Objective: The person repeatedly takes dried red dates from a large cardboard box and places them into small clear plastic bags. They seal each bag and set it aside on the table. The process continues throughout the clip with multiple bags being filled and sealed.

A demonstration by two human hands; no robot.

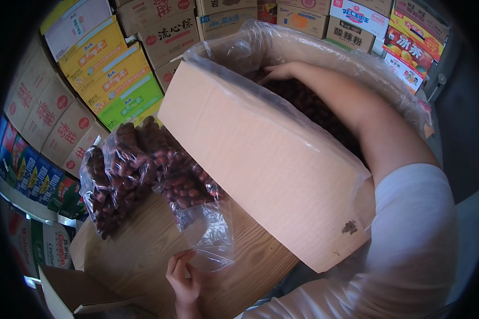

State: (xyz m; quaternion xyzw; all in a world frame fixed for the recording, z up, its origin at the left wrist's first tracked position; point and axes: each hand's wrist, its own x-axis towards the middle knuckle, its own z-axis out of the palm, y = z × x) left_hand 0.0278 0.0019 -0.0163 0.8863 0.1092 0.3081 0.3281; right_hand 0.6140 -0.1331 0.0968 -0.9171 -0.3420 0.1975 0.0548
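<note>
My right arm reaches over the near wall of a large tan carton (261, 159), lined with clear plastic. My right hand (281, 72) is down inside it at the far left, by a mass of dark red dried dates (316, 109); its fingertips are hidden. On the wooden table, a clear plastic bag (207, 226) lies partly filled with dates, its unfilled end toward me. At that end, my left hand (184, 276) rests with loosely curled fingers, thumb apart, close to the bag's corner. Several filled bags of dates (125, 165) are heaped to the left of it.
The carton stands tilted across the right side of the wooden table (143, 255). An open cardboard box (69, 290) is at the lower left. Stacked yellow and green cartons (104, 69) and brown cartons (167, 40) line the left and back. A grey wall (463, 133) rises at right.
</note>
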